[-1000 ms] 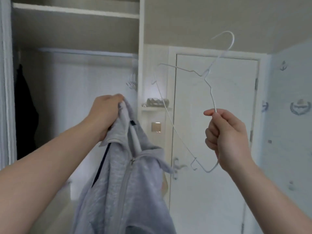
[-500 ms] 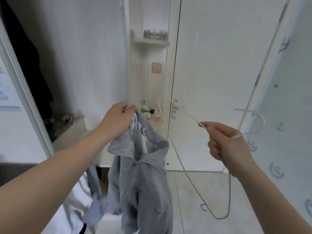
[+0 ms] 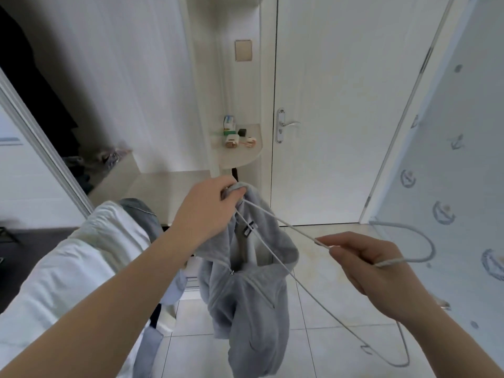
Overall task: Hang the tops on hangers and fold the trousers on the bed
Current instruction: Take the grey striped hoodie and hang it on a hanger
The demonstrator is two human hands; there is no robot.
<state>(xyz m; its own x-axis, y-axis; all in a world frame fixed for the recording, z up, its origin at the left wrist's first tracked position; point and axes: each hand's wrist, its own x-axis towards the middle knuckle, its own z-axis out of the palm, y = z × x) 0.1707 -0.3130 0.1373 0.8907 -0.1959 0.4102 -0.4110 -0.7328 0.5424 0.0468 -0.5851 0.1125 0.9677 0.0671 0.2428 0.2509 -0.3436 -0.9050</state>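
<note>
A grey zip-up hooded top (image 3: pixel 251 301) hangs in the air in front of me, held up by its collar. My left hand (image 3: pixel 207 211) grips the collar at the top. My right hand (image 3: pixel 373 268) pinches a thin white wire hanger (image 3: pixel 286 230) near its neck, with the hook curving off to the right. One end of the hanger reaches into the neck opening of the top, close to my left hand. The hanger's far end sticks out low on the right.
The white bed (image 3: pixel 71 268) with blue clothes (image 3: pixel 141 216) on it lies at the lower left. An open wardrobe (image 3: pixel 109 77) stands ahead on the left, a small corner shelf (image 3: pixel 240 151) with little items in the middle, a white door (image 3: pixel 335 105) behind. Tiled floor below.
The view has dropped from the wardrobe rail toward the floor. Both hands came lower, and the hanger swung from upright to lying across, its end now at the top's neck.
</note>
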